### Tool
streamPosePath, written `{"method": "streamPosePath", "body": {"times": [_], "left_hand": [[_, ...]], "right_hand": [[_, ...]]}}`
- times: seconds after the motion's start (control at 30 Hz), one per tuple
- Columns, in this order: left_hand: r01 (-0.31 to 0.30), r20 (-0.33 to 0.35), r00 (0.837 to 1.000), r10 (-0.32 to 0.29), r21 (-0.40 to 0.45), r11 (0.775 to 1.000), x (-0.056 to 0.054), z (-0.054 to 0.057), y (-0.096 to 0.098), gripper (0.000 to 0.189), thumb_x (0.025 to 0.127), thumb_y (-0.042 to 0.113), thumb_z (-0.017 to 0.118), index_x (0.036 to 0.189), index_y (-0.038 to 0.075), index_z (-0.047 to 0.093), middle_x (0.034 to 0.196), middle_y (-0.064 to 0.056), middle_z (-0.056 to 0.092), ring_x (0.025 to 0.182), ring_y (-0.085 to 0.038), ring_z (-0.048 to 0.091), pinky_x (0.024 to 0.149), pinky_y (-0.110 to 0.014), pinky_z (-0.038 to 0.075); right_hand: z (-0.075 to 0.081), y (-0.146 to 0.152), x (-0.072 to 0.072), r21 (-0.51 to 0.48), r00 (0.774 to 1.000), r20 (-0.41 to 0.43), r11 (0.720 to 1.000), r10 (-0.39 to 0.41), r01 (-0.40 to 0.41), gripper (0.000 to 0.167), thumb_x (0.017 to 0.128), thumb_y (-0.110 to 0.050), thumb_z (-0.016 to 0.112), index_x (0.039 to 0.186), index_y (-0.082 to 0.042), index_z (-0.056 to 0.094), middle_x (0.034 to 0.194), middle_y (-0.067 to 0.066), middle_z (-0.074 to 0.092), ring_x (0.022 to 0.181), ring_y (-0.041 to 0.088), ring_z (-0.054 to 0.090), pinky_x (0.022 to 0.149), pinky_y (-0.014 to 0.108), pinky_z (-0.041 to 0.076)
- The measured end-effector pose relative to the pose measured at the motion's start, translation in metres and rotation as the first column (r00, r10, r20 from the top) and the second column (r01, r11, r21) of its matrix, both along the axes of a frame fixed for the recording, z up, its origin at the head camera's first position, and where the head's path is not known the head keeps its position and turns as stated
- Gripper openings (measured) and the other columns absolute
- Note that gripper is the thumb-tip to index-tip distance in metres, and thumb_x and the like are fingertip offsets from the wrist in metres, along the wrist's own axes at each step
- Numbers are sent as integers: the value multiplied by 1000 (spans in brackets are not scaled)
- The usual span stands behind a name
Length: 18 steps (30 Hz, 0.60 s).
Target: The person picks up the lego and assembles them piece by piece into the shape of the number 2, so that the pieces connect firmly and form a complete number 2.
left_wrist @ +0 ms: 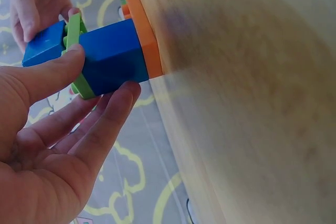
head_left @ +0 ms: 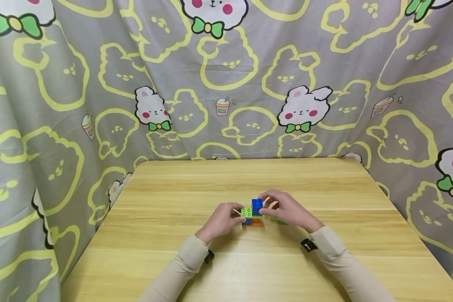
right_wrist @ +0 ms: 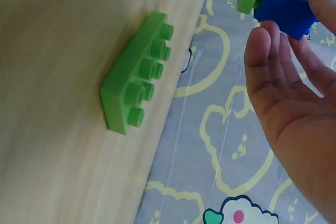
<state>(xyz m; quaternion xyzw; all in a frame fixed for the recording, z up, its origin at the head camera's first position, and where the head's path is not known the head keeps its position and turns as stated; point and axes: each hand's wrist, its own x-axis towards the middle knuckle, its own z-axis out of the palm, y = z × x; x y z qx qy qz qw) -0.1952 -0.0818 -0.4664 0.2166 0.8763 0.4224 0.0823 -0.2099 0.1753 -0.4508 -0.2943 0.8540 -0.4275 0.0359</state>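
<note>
A small stack of toy building bricks stands on the table. At its base lies a flat orange brick (left_wrist: 147, 35), and a lower blue brick (left_wrist: 115, 59) sits on that. Across the lower blue brick lies a flat green brick (head_left: 246, 212), its left studs exposed. An upper blue brick (head_left: 257, 206) stands on the green one's right part. My left hand (head_left: 223, 219) grips the stack's left side, thumb on the green brick and fingertips at the lower blue brick. My right hand (head_left: 287, 208) holds the upper blue brick between thumb and fingers.
A loose flat green brick (right_wrist: 128, 80) lies studs up on the wooden table (head_left: 166, 247), just right of the stack beneath my right hand. A patterned grey curtain (head_left: 241, 75) hangs behind the table and along both sides.
</note>
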Motion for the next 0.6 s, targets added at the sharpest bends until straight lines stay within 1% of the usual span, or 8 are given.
{"method": "streamPosePath", "body": {"times": [0.13, 0.33, 0.47, 0.6], "left_hand": [[7, -2, 1000, -7, 6, 1000, 0, -1, 0, 29, 94, 8, 74, 121, -2, 70, 111, -14, 74, 93, -21, 74, 80, -27, 61], [6, 8, 1000, -6, 7, 1000, -1, 0, 0, 29, 95, 8, 74, 122, -2, 70, 113, -14, 74, 94, -21, 74, 80, -28, 61], [-2, 17, 1000, 1, 6, 1000, -1, 1, 0, 30, 95, 7, 73, 123, -2, 69, 114, -15, 73, 94, -22, 74, 79, -28, 61], [0, 18, 1000, 0, 2, 1000, 0, 1, 0, 30, 95, 8, 73, 123, -2, 69, 114, -15, 73, 94, -23, 74, 79, -28, 61]], "right_hand": [[-3, -4, 2, -13, 999, 37, 1000, -6, 6, 36, 93, -29, 78, 122, -14, 65, 116, 3, 70, 102, 17, 70, 80, 29, 59], [-7, -8, 2, -44, 997, 74, 999, -19, 22, 37, 91, -30, 80, 121, -15, 65, 114, 5, 71, 103, 22, 72, 84, 33, 61], [-10, -8, 3, -70, 993, 111, 997, -27, 34, 36, 91, -26, 79, 121, -14, 64, 118, 9, 70, 105, 26, 72, 84, 32, 62], [-14, -8, 5, -109, 985, 171, 994, -13, 32, 34, 94, -24, 76, 123, -13, 61, 122, 15, 68, 107, 29, 72, 84, 32, 61]]}}
